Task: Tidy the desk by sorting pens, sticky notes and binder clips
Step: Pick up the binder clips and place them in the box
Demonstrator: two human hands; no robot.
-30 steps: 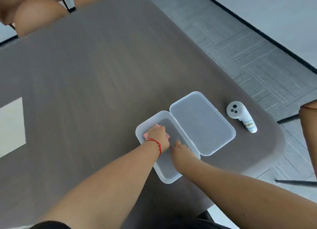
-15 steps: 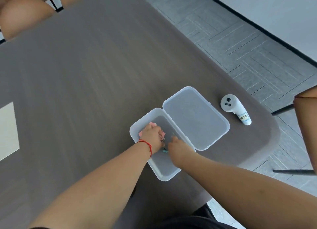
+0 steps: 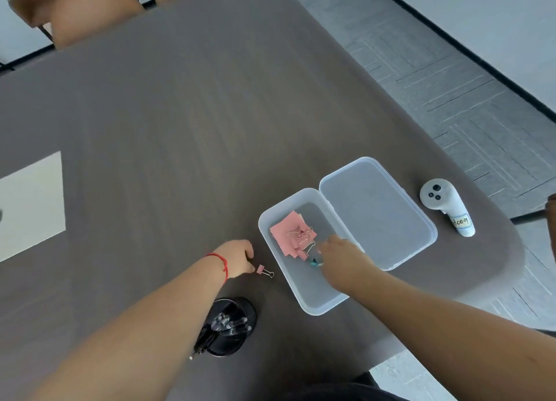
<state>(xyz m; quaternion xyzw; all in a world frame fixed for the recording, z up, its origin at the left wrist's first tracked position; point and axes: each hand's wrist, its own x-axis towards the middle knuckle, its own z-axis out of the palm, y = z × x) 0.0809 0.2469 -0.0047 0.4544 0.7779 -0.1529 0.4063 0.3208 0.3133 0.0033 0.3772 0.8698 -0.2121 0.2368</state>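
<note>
A clear plastic box (image 3: 313, 309) stands open on the desk, its lid (image 3: 376, 211) folded out to the right. Inside it lie pink sticky notes (image 3: 285, 233) with several pink binder clips (image 3: 304, 235) on top and a teal binder clip (image 3: 314, 261) beside them. My right hand (image 3: 343, 259) reaches into the box, fingertips at the clips; whether it grips one is hidden. My left hand (image 3: 237, 257) rests on the desk just left of the box, fingers curled on a pink binder clip (image 3: 261, 270) that touches the tabletop. A black pen holder (image 3: 237, 345) with dark pens sits under my left forearm.
A white handheld controller (image 3: 445, 208) with a label lies right of the lid, close to the desk's rounded right edge. A pale rectangular panel (image 3: 30, 205) is at the desk's left. Tan chairs (image 3: 90, 12) stand at the far side.
My left hand has come out of the box to the desk on its left with a pink binder clip. The sticky notes and clips in the box are now uncovered. The view tilted, showing the pen holder.
</note>
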